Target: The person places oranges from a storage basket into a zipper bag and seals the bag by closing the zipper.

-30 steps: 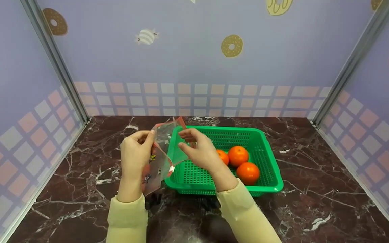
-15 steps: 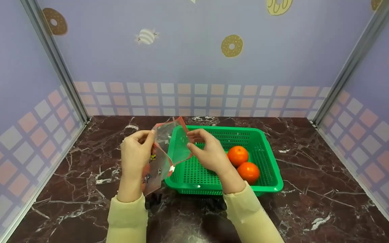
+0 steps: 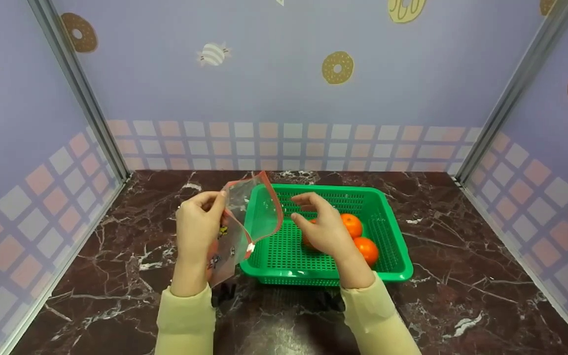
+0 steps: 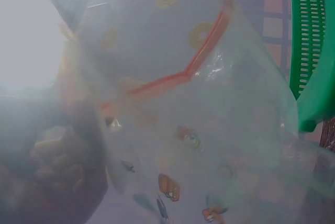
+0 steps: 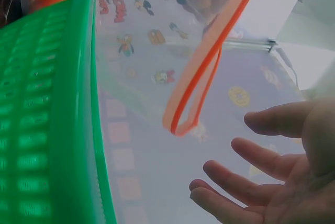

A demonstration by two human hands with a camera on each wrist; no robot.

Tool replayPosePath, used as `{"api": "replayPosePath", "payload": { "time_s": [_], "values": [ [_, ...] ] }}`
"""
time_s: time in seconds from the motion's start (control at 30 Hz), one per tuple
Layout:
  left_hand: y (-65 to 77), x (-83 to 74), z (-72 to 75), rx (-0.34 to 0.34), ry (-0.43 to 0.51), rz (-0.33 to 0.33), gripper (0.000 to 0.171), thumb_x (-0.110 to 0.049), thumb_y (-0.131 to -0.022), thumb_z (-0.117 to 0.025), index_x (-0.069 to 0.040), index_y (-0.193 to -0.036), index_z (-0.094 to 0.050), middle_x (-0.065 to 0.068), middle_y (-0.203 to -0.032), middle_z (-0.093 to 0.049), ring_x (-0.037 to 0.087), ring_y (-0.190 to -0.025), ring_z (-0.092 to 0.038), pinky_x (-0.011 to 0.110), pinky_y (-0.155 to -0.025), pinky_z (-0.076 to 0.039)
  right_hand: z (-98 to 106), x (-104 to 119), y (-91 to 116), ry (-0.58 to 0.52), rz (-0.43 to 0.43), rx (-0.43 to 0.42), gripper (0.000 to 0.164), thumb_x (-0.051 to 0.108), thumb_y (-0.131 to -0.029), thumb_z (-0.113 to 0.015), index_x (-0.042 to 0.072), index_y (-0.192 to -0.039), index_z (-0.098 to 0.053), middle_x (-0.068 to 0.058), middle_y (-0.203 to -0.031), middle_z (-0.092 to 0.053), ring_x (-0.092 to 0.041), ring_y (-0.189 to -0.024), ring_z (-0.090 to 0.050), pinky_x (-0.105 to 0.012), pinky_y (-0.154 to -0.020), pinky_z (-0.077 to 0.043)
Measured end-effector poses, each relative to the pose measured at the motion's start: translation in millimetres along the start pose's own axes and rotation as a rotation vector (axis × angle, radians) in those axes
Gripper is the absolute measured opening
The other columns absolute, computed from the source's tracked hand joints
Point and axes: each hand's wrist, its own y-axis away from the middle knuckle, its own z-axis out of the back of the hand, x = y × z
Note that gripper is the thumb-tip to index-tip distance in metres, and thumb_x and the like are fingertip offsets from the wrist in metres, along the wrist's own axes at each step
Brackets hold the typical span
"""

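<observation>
My left hand (image 3: 197,222) pinches the edge of a clear zip bag (image 3: 257,207) with a red-orange zip strip and small printed cartoon figures. The bag's mouth gapes toward the right, over the left side of a green plastic basket (image 3: 398,236). Fingers spread and holding nothing, my right hand (image 3: 326,227) hovers above the basket, apart from the bag. Inside the basket lie an orange (image 3: 350,226) and a second orange (image 3: 366,250); a third is mostly hidden by the right hand. In the right wrist view, the bag's zip strip (image 5: 196,72) hangs near the right hand's fingertips (image 5: 255,119).
A dark red marbled tabletop (image 3: 461,276) lies beneath the basket. Patterned purple panels (image 3: 284,88) enclose the back and both sides, with metal posts (image 3: 506,98) at the corners.
My right hand has let go of the bag's edge and drawn back to the right. The bag's mouth now stands wider. My left hand keeps its place and its pinch.
</observation>
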Motion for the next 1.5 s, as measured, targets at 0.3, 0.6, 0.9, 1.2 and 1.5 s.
{"api": "replayPosePath", "payload": {
  "time_s": [0.3,0.6,0.9,1.2,1.5],
  "values": [
    [-0.8,0.1,0.3,-0.002,0.000,0.004,0.024,-0.022,-0.102,-0.066,-0.005,-0.096,-0.080,0.002,-0.062,-0.069,0.007,-0.049,-0.061,0.019,-0.045,-0.043,13,-12,5,0.057,-0.085,0.021,0.035,0.015,-0.099,-0.070,0.012,-0.133,-0.063,-0.011,-0.141,-0.062,-0.036,-0.133,-0.056,-0.054,-0.110,-0.047],
    [-0.1,-0.1,0.4,0.019,0.003,0.017,0.024,-0.022,-0.103,-0.065,-0.004,-0.099,-0.080,0.002,-0.062,-0.069,0.008,-0.049,-0.061,0.020,-0.045,-0.043,28,-27,13,0.154,-0.111,0.061,0.039,0.015,-0.098,-0.071,0.013,-0.136,-0.062,-0.012,-0.143,-0.060,-0.038,-0.134,-0.055,-0.057,-0.110,-0.046],
    [0.0,-0.6,-0.1,0.013,0.018,0.014,0.025,-0.024,-0.102,-0.065,-0.004,-0.098,-0.079,0.001,-0.063,-0.069,0.006,-0.049,-0.061,0.019,-0.046,-0.044,43,-40,23,0.265,-0.152,0.129,0.043,0.016,-0.097,-0.071,0.008,-0.138,-0.061,-0.020,-0.138,-0.060,-0.040,-0.128,-0.058,-0.057,-0.105,-0.049],
    [0.4,-1.3,-0.2,0.013,0.009,0.028,0.025,-0.024,-0.102,-0.065,-0.004,-0.097,-0.080,0.001,-0.063,-0.069,0.006,-0.049,-0.061,0.019,-0.047,-0.045,55,-53,21,0.336,-0.203,0.191,0.042,0.018,-0.096,-0.073,0.006,-0.135,-0.062,-0.022,-0.144,-0.057,-0.040,-0.129,-0.058,-0.057,-0.103,-0.049],
    [0.0,0.2,-0.4,0.004,0.017,0.012,0.023,-0.021,-0.102,-0.066,-0.004,-0.096,-0.080,0.001,-0.062,-0.068,0.009,-0.049,-0.061,0.019,-0.046,-0.045,62,-62,22,0.442,-0.301,0.245,0.053,0.021,-0.092,-0.076,0.005,-0.139,-0.058,-0.026,-0.140,-0.058,-0.050,-0.129,-0.053,-0.062,-0.105,-0.046]
  ]
}}
